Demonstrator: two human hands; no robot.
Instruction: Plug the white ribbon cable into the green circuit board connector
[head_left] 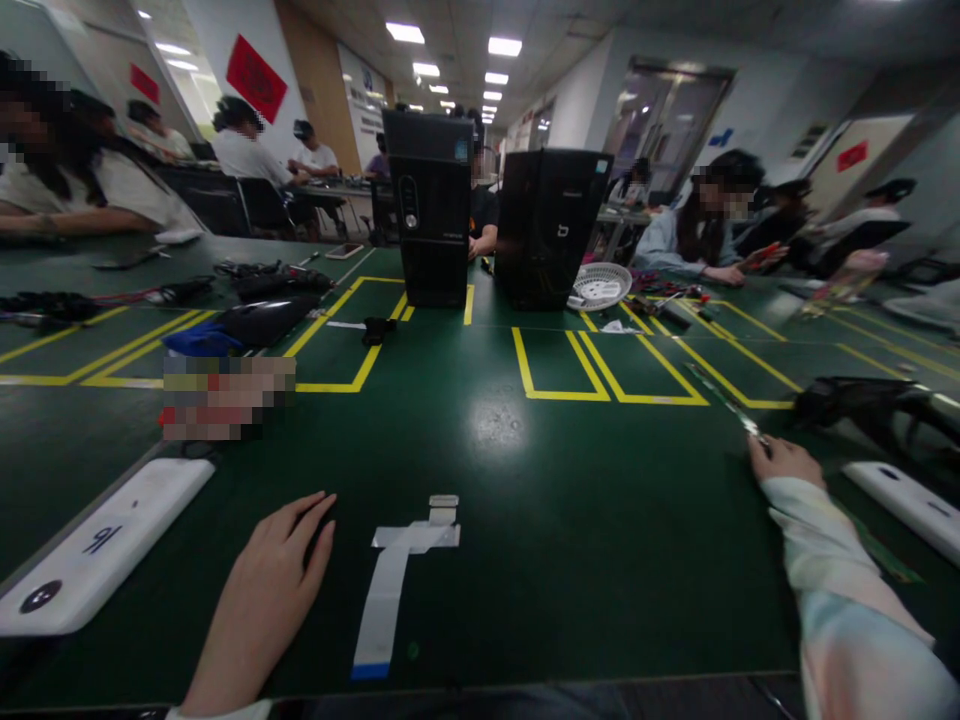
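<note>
My left hand (274, 575) lies on the green table (585, 540) with its fingers stretched and slightly apart, holding nothing. Just right of it, without touching it, is a flat white ribbon cable (384, 610) with a blue end, a crosswise piece of clear tape and a small connector at its top. Far to the right, my right hand (784, 462) reaches out from a pale sleeve, its fingers closed on the near end of a long thin strip (720, 400) that looks metallic. The fingertips there are partly hidden.
White numbered device (105, 540) at left; another white device (911, 505) at right, beside a black object (870, 400). Two black computer towers (431, 210) (551, 230) stand at the back near a white basket (600, 285). Yellow tape marks the table. People sit around.
</note>
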